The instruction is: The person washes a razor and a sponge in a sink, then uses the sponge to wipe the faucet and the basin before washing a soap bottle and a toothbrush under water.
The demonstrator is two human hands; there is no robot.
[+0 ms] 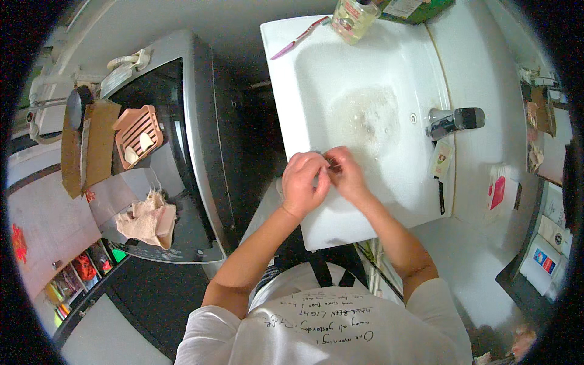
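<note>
My left hand and my right hand meet over the near left rim of a white washbasin. Their fingertips are pinched together around a small dark item, mostly hidden by the fingers; I cannot tell what it is. Cloudy, bubbly water lies in the bottom of the basin, beyond my hands. On the right-hand ledge stands a chrome tap; I see no stream from it.
On the far rim are a toothbrush and a liquid soap bottle. A black-handled tool lies by the tap. Left, a washing machine bears a slotted soap dish with soap pieces, a cloth and cardboard.
</note>
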